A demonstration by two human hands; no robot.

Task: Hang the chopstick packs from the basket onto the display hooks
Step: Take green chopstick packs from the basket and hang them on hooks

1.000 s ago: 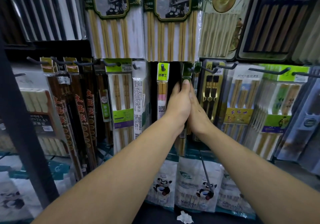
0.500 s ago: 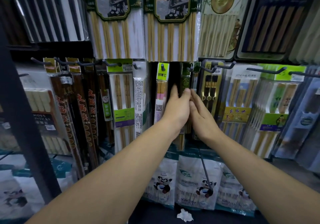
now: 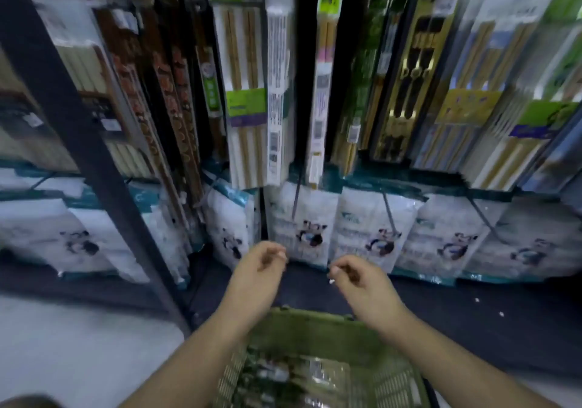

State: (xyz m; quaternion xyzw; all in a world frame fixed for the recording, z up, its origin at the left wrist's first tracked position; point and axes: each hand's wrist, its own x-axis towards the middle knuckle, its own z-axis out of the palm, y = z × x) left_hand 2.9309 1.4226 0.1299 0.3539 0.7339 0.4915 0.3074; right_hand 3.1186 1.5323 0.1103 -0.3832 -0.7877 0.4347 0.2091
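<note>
Beneath your wrists, the green basket (image 3: pixel 315 329) sits on the floor with the chopstick packs (image 3: pixel 302 373) lying in its bottom, nearer to you than your fingertips and lower. Your left hand (image 3: pixel 258 265) and right hand (image 3: pixel 356 278) hover just past the basket's far rim. The fingers (image 3: pixel 277 254) of both are loosely curled and hold nothing. The packs sit roughly midway between your two forearms, so neither hand looks clearly nearer. Motion blur hides which way their long axis runs, so check that before you pinch a header. The reach should go down and back toward your body, not forward. The hanging packs (image 3: pixel 245 92) on the display are well above and beyond both hands, and the hooks themselves are too smeared to pick out.
</note>
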